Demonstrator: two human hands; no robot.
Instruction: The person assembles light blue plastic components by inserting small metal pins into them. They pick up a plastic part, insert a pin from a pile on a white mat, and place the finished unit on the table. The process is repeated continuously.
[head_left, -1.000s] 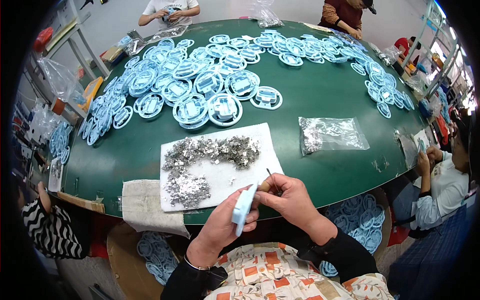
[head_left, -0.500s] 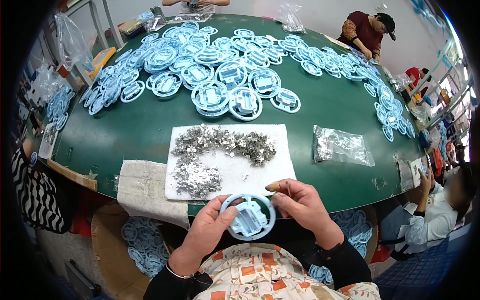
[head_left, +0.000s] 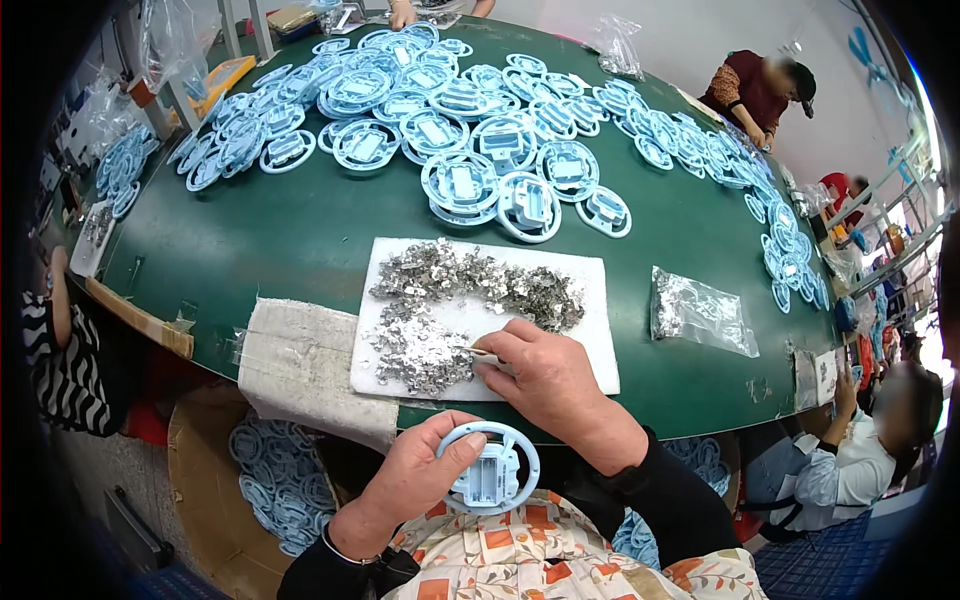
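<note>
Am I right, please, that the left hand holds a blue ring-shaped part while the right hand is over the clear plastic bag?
Not quite: the right hand is over the white board, at the small metal pieces; the clear plastic bag lies farther right, as the head view shows. The left hand does hold a blue ring-shaped part.

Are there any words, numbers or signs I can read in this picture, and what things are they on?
There are none I can read for sure.
Blue wheel-shaped piece in the left hand: tiny dark marks, too small to read.
Clear bag with metal bits inside: no words I can make out.
White board under the silvery pieces: no words I can make out.
</note>
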